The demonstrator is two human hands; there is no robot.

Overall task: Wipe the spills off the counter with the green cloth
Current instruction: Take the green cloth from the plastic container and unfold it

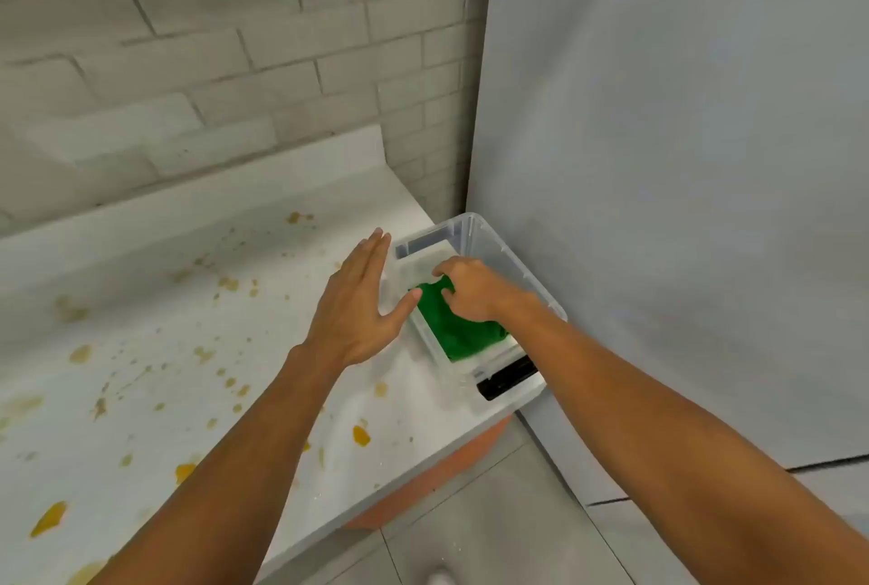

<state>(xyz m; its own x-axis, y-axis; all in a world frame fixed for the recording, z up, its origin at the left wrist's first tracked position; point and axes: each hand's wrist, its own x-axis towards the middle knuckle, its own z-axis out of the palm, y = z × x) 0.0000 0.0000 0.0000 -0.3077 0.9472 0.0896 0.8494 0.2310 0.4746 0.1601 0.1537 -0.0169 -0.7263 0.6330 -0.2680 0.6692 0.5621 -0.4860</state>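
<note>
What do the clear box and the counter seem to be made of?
Clear box: probably glossy plastic; the green cloth shows through its wall. Counter: smooth white surface with faint sheen, perhaps laminate or stone; the look leaves it open.

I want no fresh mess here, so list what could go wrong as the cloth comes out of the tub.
1. The tub sits at the corner of the counter. The right hand tugging the cloth might drag it off, since the left hand lies open beside it, not gripping.
2. The left forearm passes over yellow spills and may smear them.
3. The cloth may catch the black object in the tub and pull it out.
</note>
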